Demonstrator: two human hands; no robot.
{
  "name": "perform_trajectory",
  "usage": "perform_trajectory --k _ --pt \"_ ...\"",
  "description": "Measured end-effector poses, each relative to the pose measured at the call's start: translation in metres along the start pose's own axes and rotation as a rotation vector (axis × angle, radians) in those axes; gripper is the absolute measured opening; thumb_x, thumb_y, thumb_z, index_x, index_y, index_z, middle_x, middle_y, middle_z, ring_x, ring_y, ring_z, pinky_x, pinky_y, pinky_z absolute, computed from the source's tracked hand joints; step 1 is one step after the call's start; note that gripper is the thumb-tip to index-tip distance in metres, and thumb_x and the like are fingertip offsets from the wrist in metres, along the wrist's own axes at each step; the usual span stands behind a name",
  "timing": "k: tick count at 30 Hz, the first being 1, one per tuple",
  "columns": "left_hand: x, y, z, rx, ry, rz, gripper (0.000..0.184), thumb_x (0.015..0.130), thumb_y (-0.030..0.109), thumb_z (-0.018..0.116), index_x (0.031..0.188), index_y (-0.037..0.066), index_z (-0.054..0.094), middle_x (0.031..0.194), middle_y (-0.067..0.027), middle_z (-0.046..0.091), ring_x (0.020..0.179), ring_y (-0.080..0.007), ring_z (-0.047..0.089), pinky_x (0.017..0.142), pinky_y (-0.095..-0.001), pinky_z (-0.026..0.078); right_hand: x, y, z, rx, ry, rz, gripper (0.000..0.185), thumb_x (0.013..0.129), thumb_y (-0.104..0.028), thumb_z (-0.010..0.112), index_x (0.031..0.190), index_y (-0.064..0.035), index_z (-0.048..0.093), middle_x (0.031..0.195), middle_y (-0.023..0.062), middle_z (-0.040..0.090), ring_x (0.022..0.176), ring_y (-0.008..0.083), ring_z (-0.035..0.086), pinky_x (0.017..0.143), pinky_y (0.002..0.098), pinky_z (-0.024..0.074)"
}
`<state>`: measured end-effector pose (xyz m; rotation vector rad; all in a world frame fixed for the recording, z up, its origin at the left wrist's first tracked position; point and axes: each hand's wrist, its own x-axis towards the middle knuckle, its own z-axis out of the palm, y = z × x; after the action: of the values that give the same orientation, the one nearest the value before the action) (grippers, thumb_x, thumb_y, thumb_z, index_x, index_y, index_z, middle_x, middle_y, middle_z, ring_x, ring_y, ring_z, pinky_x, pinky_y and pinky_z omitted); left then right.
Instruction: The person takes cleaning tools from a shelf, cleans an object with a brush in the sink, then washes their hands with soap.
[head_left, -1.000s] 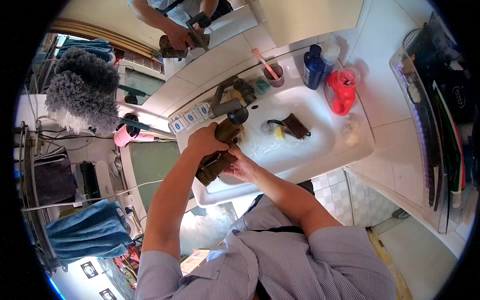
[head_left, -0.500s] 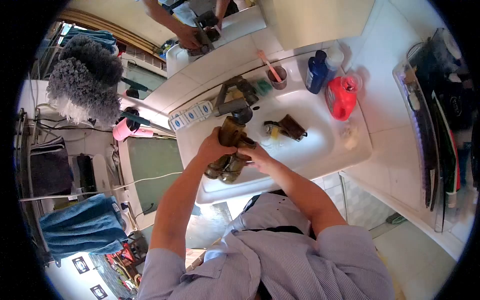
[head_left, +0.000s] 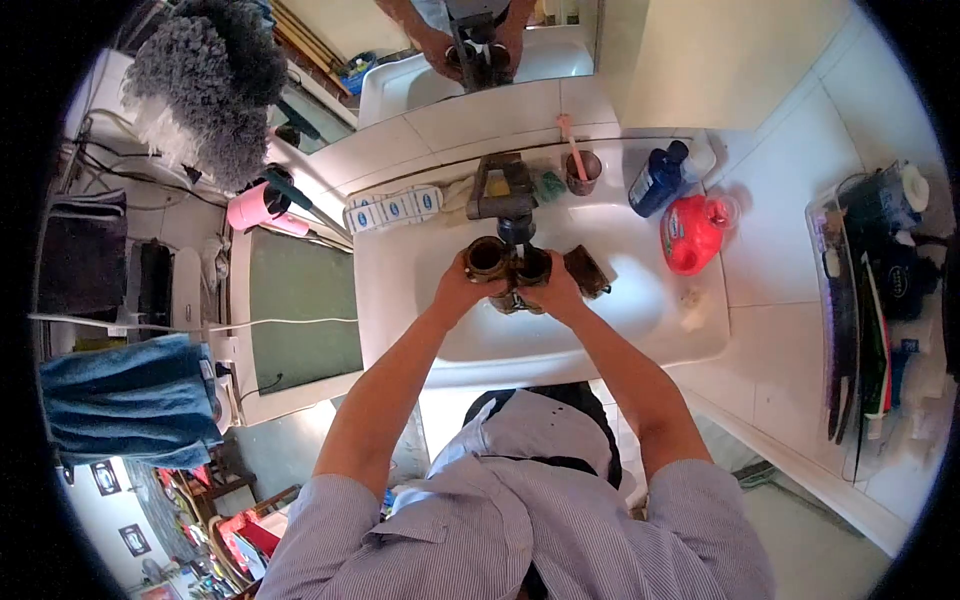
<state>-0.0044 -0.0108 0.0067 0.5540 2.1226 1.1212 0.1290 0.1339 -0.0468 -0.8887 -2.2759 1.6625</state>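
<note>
The brown object [head_left: 487,258], with two round openings turned upward, is held just below the faucet [head_left: 502,205] over the sink [head_left: 640,325]; by the left hand [head_left: 463,291] and the right hand [head_left: 556,292] it is gripped from both sides, fingers bent around it, their tips partly hidden. Just right, a brown piece [head_left: 588,272] is seen, its near-left end hard to make out.

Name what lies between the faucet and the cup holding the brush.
In the head view, a small green item lies between the faucet and the cup.
</note>
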Motion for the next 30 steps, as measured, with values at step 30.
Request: perform_trajectory --k 30 --pt "0.016 0.035 0.036 0.417 0.001 0.223 0.071 0.058 0.032 0.078 0.113 0.002 0.044 0.101 -0.0216 0.061 0.094 -0.0386 0.059 0.081 -0.0436 0.047 -0.019 0.011 -0.035 -0.104 0.099 0.117 0.076 0.066 -0.026 0.078 0.126 -0.0041 0.037 0.115 0.0154 0.056 0.108 0.0305 0.054 0.091 0.0373 0.043"
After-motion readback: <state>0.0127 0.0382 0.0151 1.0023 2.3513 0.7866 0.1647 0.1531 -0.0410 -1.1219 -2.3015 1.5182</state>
